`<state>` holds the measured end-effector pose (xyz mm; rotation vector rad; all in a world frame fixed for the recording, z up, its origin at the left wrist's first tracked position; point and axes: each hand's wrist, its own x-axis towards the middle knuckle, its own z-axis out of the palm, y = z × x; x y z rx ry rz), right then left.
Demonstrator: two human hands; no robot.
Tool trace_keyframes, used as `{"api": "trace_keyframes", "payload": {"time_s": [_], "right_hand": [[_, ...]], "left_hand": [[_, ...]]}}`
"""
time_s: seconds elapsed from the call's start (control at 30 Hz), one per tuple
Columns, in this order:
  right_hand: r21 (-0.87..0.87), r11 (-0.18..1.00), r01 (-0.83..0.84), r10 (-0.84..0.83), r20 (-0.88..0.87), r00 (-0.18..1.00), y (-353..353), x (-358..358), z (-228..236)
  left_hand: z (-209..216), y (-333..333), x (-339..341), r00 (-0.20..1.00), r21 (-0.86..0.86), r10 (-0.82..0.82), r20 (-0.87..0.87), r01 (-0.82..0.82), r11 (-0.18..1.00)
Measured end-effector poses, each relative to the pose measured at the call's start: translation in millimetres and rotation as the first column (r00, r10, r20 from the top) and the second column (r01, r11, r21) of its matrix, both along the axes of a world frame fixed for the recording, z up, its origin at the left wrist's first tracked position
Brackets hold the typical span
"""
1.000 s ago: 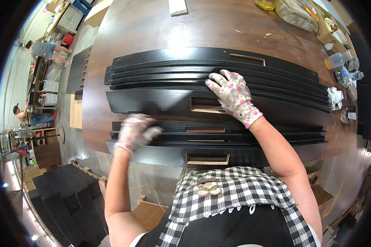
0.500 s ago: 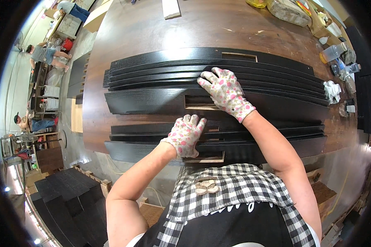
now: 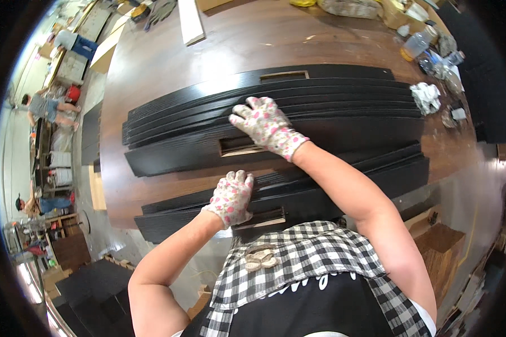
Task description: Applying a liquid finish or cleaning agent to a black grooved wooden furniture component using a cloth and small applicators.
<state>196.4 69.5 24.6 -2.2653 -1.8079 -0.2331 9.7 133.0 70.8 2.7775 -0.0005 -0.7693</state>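
Both hands wear white gloves with a pink floral print. My right hand [image 3: 262,124] lies over the far group of long black boards [image 3: 174,121], its fingers bent across their edges. Right beside it, the front board of that group has a rectangular cutout [image 3: 239,147]. My left hand [image 3: 230,197] is closed around the near group of black boards [image 3: 343,194], fingers over the far side and thumb toward me. Another cutout [image 3: 264,219] shows next to the left thumb. The undersides of both hands are hidden.
The boards lie on a brown table [image 3: 152,73]. A white strip [image 3: 190,22] lies at its far side. Bottles [image 3: 419,44] and a crumpled white cloth [image 3: 425,99] stand at the right. Black panels [image 3: 98,289] are stacked lower left. Other people [image 3: 50,106] are at the far left.
The view has shifted and turned, so the table contents appear farther left and tilted. The far boards look closer together, and the near ones slant more. Both hands stay on their groups.
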Motion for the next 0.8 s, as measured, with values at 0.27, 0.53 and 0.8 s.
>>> {"api": "trace_keyframes", "payload": {"time_s": [0.27,0.53,0.8], "right_hand": [[-0.121,0.992,0.022,-0.021,0.005,1.0,11,-8,9],[-0.147,0.989,0.028,-0.028,0.002,1.0,7,-9,10],[-0.101,0.995,-0.004,0.004,0.007,1.0,9,-9,4]], "left_hand": [[-14,18,9,0.998,0.072,0.003,0.063,-0.007,0.997],[-20,18,12,0.996,0.118,-0.019,0.086,0.009,0.993],[-22,-4,-15,0.977,0.118,-0.215,0.003,0.213,0.97]]}}
